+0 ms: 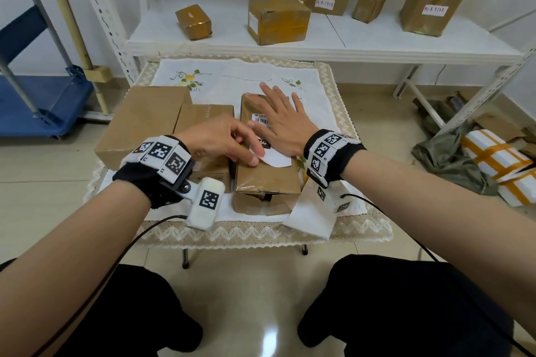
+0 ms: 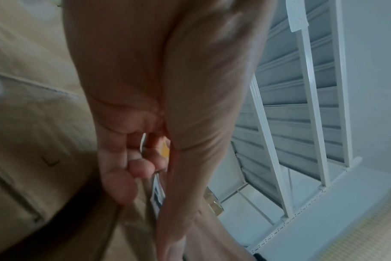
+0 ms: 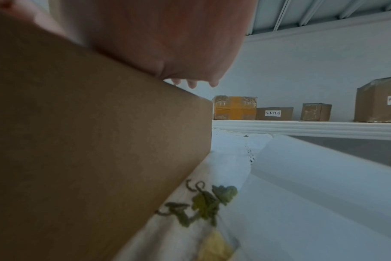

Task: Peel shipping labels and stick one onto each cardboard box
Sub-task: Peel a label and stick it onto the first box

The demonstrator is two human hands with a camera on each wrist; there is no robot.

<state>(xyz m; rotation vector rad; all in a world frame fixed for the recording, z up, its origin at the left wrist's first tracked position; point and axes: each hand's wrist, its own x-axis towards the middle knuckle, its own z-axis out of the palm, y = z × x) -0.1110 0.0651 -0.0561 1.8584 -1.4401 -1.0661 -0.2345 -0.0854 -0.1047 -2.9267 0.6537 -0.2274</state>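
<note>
At the centre of the frame, a box [image 1: 266, 180] of matt brown cardboard was wrapped in glossy clear tape that wrinkled along its near edge. A smooth white paper label [image 1: 274, 158] lay on its top. Beneath it, a white woven tablecloth [image 1: 232, 78] carried green and yellow embroidery and a cream lace border. In the upper half, a shelf [image 1: 319, 40] of smooth white painted metal held more taped cardboard boxes [image 1: 278, 20]. The floor tiles [image 1: 261, 284] at the bottom looked glossy.
</note>
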